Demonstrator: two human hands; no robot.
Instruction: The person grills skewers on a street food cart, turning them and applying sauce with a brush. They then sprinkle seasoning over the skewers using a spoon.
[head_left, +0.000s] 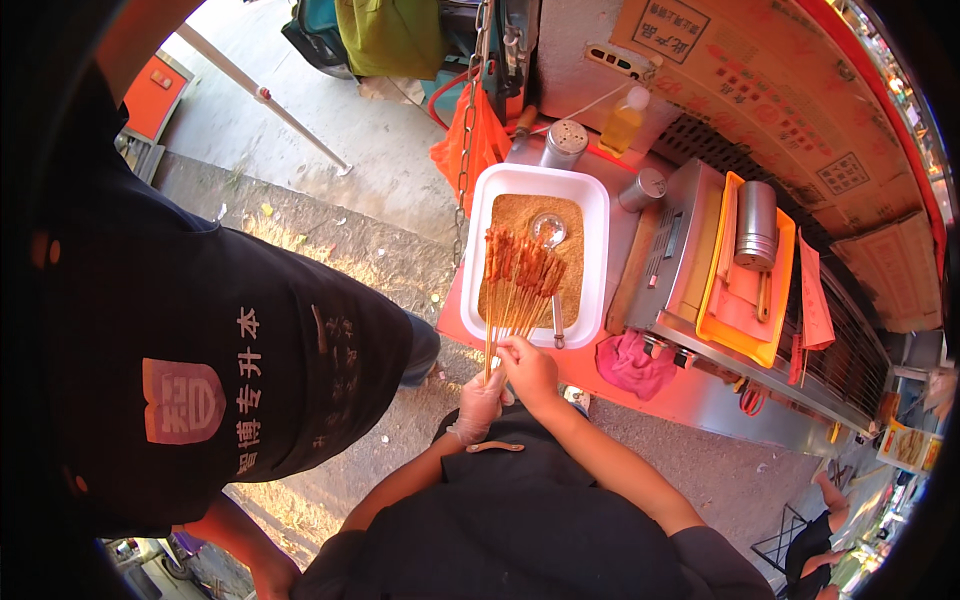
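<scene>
My left hand (481, 403), in a clear plastic glove, is shut around the lower ends of a bunch of thin wooden skewers (517, 311). Bare of any glove, my right hand (529, 373) pinches the same sticks just above it. Reddish-brown meat pieces (523, 264) cover the far ends of the skewers. They lie over a white plastic tub (472, 251) of brown ground seasoning (574, 210). A spoon or scoop (549, 229) with a shiny bowl rests in the seasoning, partly hidden by the meat, its handle reaching the near rim.
Metal shakers (564, 142) and an oil bottle (624, 121) stand behind the tub. To the right is a metal grill (679, 240) bearing a yellow tray (780, 285). A pink cloth (636, 364) hangs at the counter edge. A chain (466, 157) dangles left; a person in a dark apron (300, 337) stands close by.
</scene>
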